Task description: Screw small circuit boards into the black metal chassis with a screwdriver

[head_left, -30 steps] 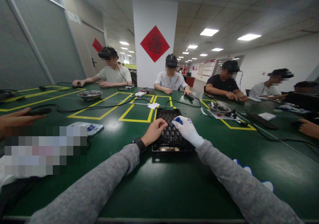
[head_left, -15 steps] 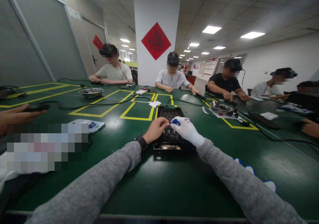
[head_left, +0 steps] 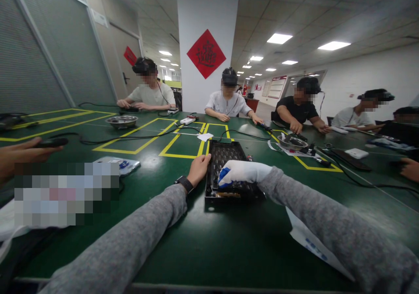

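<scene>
On the green table in front of me lies a flat black casing (head_left: 214,161) with rows of small raised shapes inside and a gold-coloured strip (head_left: 228,194) at its near end. My left hand (head_left: 199,168), bare with a dark watch at the wrist, holds the casing's left edge with its fingers closed. My right hand (head_left: 240,172) wears a white glove with blue on the palm side of the fingers. It is curled down over the near part of the casing, fingers closed; what they hold, if anything, is hidden.
Packaged white sheets (head_left: 319,244) lie under my right forearm. A metal bowl (head_left: 121,121) stands at far left, another bowl (head_left: 292,142) at right. Cables cross the table. Another person's hand (head_left: 29,152) holds a black object at left. Several people sit opposite.
My hands have moved apart. The left has gone to the casing's left edge; the right has come down toward its near end. More of the casing's inside shows.
</scene>
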Action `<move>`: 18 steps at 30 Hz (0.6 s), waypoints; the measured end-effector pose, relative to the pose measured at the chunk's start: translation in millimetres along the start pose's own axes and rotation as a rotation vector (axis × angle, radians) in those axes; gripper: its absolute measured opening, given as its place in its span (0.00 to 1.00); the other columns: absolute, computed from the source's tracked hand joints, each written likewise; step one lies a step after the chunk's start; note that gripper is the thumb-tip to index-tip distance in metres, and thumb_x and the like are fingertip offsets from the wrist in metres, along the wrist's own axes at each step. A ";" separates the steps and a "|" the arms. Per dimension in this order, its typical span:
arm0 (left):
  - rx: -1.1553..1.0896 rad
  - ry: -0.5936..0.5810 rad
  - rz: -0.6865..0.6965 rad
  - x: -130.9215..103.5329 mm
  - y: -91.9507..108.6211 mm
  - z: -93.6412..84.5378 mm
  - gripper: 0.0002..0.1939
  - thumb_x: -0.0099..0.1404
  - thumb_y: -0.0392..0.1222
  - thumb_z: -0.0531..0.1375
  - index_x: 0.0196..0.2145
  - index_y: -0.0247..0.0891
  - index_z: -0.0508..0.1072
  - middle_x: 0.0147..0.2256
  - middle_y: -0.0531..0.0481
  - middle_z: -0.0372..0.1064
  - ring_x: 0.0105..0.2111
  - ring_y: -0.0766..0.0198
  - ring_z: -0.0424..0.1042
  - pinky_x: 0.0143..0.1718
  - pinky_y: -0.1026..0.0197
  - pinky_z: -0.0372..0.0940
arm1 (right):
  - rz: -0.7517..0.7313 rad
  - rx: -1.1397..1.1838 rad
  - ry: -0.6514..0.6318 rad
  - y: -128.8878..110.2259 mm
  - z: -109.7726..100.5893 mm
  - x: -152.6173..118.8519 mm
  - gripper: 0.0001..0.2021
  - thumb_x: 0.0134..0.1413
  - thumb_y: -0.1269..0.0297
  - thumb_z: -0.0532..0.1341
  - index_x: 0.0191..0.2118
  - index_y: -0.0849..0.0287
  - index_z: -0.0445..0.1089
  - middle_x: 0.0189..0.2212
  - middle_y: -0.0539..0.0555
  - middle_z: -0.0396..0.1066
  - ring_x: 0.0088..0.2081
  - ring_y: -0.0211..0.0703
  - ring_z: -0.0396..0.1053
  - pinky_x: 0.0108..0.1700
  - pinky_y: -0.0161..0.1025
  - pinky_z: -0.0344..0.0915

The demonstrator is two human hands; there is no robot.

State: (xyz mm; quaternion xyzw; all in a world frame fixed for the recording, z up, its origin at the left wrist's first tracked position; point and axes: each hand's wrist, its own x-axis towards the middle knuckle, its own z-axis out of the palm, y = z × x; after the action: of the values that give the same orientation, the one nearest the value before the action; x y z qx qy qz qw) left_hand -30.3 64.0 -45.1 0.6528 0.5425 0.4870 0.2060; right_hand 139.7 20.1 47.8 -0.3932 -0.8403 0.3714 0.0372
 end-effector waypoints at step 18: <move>0.082 -0.057 0.078 -1.0 -0.8 2.5 0.22 0.65 0.51 0.45 0.19 0.37 0.61 0.21 0.52 0.62 0.24 0.66 0.59 0.27 0.63 0.49 | 0.020 -0.229 -0.134 -1.8 6.8 21.7 0.15 0.40 0.58 0.63 0.35 0.62 0.77 0.31 0.51 0.76 0.32 0.39 0.70 0.36 0.31 0.64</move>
State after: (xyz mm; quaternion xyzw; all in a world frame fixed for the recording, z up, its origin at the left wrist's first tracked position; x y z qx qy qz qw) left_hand -28.5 64.0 -47.3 0.6948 0.5300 0.4532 0.1757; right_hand 121.2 30.2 39.0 -0.3777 -0.8738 0.2987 -0.0677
